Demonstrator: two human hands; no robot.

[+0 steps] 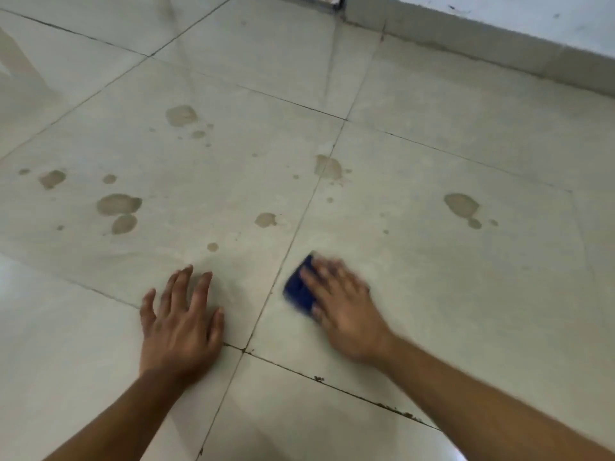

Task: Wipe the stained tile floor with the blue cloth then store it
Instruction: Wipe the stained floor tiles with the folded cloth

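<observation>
The pale tile floor (432, 277) carries several brownish stains, the nearest ones being a small spot (212, 246) and a blot (265, 219) ahead of my hands. A folded blue cloth (298, 288) lies flat on the tile just right of a grout line. My right hand (346, 311) presses down on the cloth, fingers spread over it, blurred by motion. My left hand (181, 322) rests flat on the neighbouring tile with fingers apart, holding nothing.
Larger stains sit farther out at the left (118, 204), the middle (328, 166) and the right (462, 205). A wall with a low skirting (499, 44) runs along the top right. Dark grout lines (332, 387) cross the floor.
</observation>
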